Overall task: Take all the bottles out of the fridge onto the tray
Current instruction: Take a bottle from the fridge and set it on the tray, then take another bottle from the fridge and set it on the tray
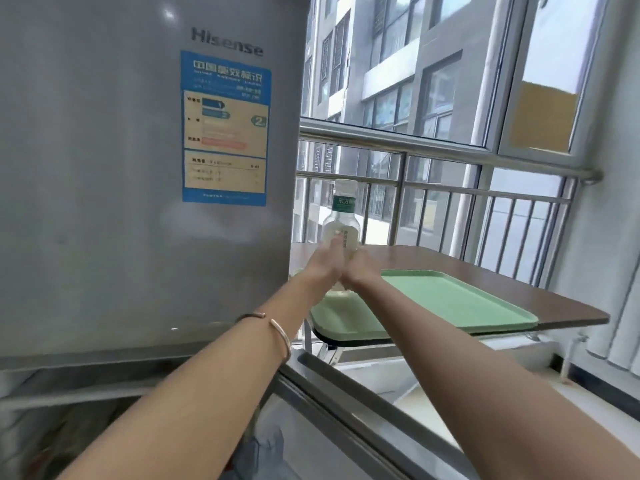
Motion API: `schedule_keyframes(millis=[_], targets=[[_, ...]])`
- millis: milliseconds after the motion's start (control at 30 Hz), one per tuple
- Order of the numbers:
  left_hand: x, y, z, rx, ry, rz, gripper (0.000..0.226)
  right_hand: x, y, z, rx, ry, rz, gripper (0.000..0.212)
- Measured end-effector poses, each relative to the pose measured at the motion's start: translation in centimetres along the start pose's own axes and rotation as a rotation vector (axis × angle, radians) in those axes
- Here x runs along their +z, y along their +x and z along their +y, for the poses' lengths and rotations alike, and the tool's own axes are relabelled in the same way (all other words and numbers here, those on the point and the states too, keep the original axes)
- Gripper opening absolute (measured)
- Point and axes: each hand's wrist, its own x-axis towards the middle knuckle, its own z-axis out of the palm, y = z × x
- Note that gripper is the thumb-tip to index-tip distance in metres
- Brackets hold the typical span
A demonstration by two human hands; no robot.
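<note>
Green tray (450, 303) waits on the desk (519, 282); both my hands (341, 268) are clamped on the bottle (341, 220) over its near corner, so I'd lower it straight, upright

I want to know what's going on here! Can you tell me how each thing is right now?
Bottle: upright, cap on, held by both hands over the tray's near left corner.
Left hand: closed on the bottle.
Right hand: closed on the bottle.
Tray: flat on the table, mostly bare.
Fridge upper door: shut.
Table: holds the tray.
</note>
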Motion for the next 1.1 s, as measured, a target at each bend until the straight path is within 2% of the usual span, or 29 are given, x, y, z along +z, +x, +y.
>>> schedule_keyframes(millis=[67, 133, 233, 333, 367, 433, 500, 567, 633, 767, 833, 933, 1000, 1100], targets=[[0.1, 1.0, -0.5, -0.007, -0.031, 0.025, 0.064, 0.6, 0.8, -0.3, 0.019, 0.006, 0.006, 0.024], [0.1, 1.6, -0.8, -0.013, -0.059, 0.022, 0.063, 0.9, 1.2, -0.5, 0.046, 0.018, -0.005, 0.012], [0.2, 2.0, -1.0, -0.025, -0.063, 0.037, 0.062, 1.4, 1.8, -0.6, 0.044, 0.015, -0.037, 0.033], [0.7, 1.8, -1.1, -0.026, -0.004, 0.073, 0.074, 1.6, 2.0, -0.6, 0.052, 0.176, -0.036, 0.062], [0.7, 1.4, -0.9, -0.014, 0.020, 0.080, 0.077, 1.1, 1.1, -0.9, 0.041, 0.215, 0.005, 0.062], [0.5, 0.0, 0.0, 0.048, 0.084, 0.099, 0.071, -0.5, -1.3, -1.6, 0.007, 0.210, 0.141, 0.037], [-0.1, -1.7, 1.4, 0.139, 0.186, 0.146, 0.056, -2.3, -3.4, -2.3, -0.106, 0.184, 0.277, 0.016], [-1.2, -3.5, 2.9, 0.200, 0.282, 0.262, 0.047, -3.1, -5.6, -3.6, -0.233, 0.143, 0.311, 0.016], [-2.7, -5.8, 3.9, 0.194, 0.336, 0.362, 0.043, -3.3, -7.7, -4.9, -0.292, 0.102, 0.208, 0.021], [-6.7, -11.6, 4.2, 0.056, 0.478, 0.353, 0.038, -2.0, -12.3, -7.5, -0.380, 0.067, -0.039, 0.026], [-9.3, -14.0, 3.7, -0.104, 0.550, 0.251, 0.037, 0.6, -14.2, -8.7, -0.387, -0.055, -0.186, 0.025], [-12.3, -15.9, 1.6, -0.447, 0.725, -0.018, 0.029, 4.6, -15.8, -9.8, -0.246, -0.127, -0.475, 0.033], [-15.7, -16.7, -1.5, -0.617, 0.770, -0.024, 0.025, 8.0, -17.9, -10.6, -0.208, -0.193, -0.735, 0.030], [-18.9, -17.3, -6.4, -0.755, 0.784, 0.001, 0.034, 12.9, -19.8, -10.3, -0.182, -0.200, -0.862, 0.021]])
